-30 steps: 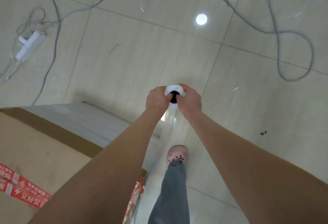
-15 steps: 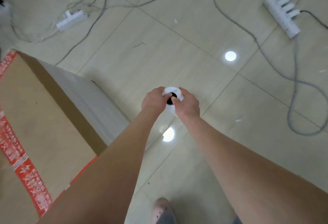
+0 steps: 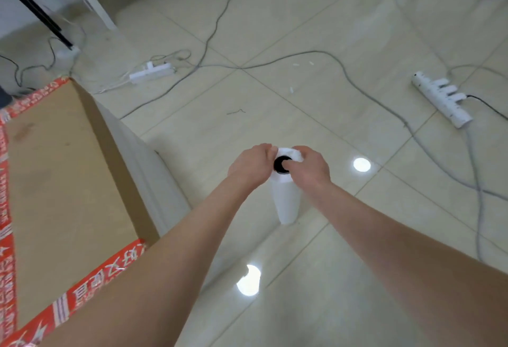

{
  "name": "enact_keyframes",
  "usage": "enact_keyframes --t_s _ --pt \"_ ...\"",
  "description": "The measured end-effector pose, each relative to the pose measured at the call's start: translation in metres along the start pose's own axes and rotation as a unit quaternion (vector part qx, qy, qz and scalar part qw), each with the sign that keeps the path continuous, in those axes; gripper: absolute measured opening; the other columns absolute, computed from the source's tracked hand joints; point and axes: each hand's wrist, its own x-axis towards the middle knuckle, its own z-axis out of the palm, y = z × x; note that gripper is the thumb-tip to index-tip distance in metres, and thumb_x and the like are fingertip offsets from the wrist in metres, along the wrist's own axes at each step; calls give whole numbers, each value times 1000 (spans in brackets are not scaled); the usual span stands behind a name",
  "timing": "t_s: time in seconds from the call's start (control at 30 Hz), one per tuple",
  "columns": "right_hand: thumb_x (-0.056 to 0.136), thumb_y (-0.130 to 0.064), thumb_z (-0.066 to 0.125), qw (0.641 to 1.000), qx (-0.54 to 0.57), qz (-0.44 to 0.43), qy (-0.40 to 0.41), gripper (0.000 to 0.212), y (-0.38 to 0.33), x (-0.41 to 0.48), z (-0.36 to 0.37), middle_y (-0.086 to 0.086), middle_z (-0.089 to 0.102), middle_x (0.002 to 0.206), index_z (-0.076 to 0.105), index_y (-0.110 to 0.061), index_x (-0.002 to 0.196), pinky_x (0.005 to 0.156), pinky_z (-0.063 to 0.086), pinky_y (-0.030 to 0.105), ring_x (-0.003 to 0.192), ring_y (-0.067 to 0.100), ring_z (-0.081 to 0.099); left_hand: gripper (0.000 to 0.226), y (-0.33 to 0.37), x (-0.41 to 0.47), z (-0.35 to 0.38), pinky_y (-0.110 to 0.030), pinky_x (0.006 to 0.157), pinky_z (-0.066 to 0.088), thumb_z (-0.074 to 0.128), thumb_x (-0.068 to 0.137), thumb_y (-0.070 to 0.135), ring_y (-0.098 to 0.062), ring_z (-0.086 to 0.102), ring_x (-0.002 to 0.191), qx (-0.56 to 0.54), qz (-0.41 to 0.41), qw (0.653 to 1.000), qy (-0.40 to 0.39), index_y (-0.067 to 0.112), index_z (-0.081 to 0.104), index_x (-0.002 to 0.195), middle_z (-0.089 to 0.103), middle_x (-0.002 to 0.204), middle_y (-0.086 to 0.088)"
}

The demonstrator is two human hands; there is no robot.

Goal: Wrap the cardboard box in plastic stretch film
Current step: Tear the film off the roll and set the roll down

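1 film roll (image 3: 286, 201) — L hand (image 3: 248, 166), R hand (image 3: 310, 169) gripping top

I see the left forearm (image 3: 170, 258) and right forearm (image 3: 398, 242), both bare, each ending in a bare hand: left hand (image 3: 247, 170), right hand (image 3: 312, 172).

Cardboard box (image 3: 63, 181): one, near left.
Stretch film roll (image 3: 286, 203): one, centre.
Hands: two, the left hand (image 3: 248, 168) and the right hand (image 3: 312, 169).
Power strips: two, the left power strip (image 3: 151, 72) far left and the right power strip (image 3: 442, 100) far right.
Light reflections on the floor (image 3: 357, 278): two, the near reflection (image 3: 248, 280) and the far reflection (image 3: 361, 164).
Cables: several; exact number unclear.
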Motion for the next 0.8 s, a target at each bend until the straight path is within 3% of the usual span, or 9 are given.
enact_keyframes --t_s 0.07,0.17,0.43,0.53,0.63,0.8 --pt "83 -22 58 1000 10 -24 14 44 3 2 0 -3 60 122 56 -25 127 88 45 30 107 19 56 31 0 -7 -4 -31 72 39 30 100 34 -26 52 87 -9 4 998 57 20 57 99 57 92 -2" --pt "81 -27 59 997 13 -71 13 42 6 5 5 -3 61 121 58 -27 123 91 47 32 106 16 57 36 -3 -9 -2 -33 81 44 35 98 37 -25 57 100 -44 22 993 104 21 59 120 63 109 -3" --pt "83 -32 56 981 46 -172 84 30 25 11 21 -11 65 115 64 -30 112 90 47 30 108 12 58 31 2 -24 31 -32 73 43 33 98 31 -26 59 92 -67 51 962 259 21 62 103 66 98 -3" --pt "85 -29 54 975 47 -189 104 32 30 6 22 -9 64 118 63 -29 115 88 44 29 110 13 56 33 0 -33 36 -30 75 38 32 98 26 -26 58 101 -79 39 945 314 21 60 114 66 108 -2" --pt "86 -31 55 971 64 -201 111 36 33 1 21 -6 61 124 60 -25 121 90 42 29 114 15 54 38 -10 -43 42 -31 85 41 31 99 23 -22 55 115 -97 53 931 347 24 53 131 62 125 2" --pt "83 -43 63 961 92 -220 137 56 45 -7 22 -1 49 134 48 -22 133 88 38 27 118 17 51 41 -20 -50 45 -32 91 41 34 97 21 -19 51 122 -58 84 940 326 22 47 137 56 134 3"
